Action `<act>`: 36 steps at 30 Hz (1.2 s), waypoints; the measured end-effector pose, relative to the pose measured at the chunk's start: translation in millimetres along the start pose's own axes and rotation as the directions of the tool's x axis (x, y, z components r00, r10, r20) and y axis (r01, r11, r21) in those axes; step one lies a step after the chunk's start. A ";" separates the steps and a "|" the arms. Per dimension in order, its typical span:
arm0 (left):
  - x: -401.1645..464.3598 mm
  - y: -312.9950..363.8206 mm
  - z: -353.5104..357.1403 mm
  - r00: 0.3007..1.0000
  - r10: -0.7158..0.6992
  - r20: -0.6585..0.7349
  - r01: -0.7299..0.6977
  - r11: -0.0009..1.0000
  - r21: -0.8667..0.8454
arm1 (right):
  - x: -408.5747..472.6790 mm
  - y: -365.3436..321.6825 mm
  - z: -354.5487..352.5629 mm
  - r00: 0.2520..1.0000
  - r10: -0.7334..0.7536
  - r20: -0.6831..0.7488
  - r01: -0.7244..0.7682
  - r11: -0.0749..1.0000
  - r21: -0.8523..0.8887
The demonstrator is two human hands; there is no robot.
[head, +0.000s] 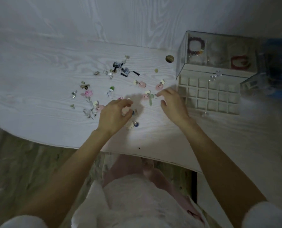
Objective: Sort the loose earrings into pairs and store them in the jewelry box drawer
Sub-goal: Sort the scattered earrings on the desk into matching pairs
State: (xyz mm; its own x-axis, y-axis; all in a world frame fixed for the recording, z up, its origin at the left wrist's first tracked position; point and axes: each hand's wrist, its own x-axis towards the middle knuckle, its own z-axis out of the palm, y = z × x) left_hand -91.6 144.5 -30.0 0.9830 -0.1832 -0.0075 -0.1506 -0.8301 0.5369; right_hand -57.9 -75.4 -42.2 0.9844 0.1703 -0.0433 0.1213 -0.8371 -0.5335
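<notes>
Several loose earrings lie scattered on the white wood-grain table [38,96]. Among them are pink disc earrings [142,84], a pink flower earring [88,93], dark blue tasselled ones [125,71] and a blue-and-white one [134,125]. My left hand [114,115] hovers with curled fingers and thumb around a pink earring [124,111]; the blur hides whether it grips it. My right hand [172,104] is held loosely, its fingertips beside a pink-and-green earring [149,97]. The clear jewelry box [219,51] stands at the right, its gridded drawer [209,96] pulled out towards me.
Bracelets show through the box lid [196,46]. A round hole [169,58] pierces the table left of the box. A blue object [278,66] sits at the far right. The table's front edge [137,153] runs just above my lap.
</notes>
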 end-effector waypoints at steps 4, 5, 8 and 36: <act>47.8 6.3 28.8 0.994 -0.008 0.111 0.008 1.000 0.002 | 54.7 2.2 8.1 0.998 0.000 0.071 0.012 0.986 -0.167; 57.2 9.1 37.7 0.991 -0.012 0.131 0.011 1.000 0.013 | 58.9 1.7 8.1 0.996 0.008 0.090 0.011 0.978 -0.210; 74.5 12.3 55.0 0.986 -0.042 0.159 0.039 0.999 0.025 | 58.9 -2.5 8.6 0.995 0.027 0.099 0.004 0.954 -0.298; 33.5 32.2 63.3 0.996 -0.086 0.027 0.079 0.980 0.182 | -33.2 10.4 26.9 0.990 0.002 0.140 0.026 0.979 -0.200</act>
State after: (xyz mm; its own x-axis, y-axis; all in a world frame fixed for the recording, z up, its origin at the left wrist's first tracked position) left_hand -70.2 78.4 -66.3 0.9891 -0.1257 -0.0762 -0.0887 -0.9239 0.3722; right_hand -92.7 -75.8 -69.1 0.9573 0.2395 -0.1622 0.1699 -0.9193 -0.3549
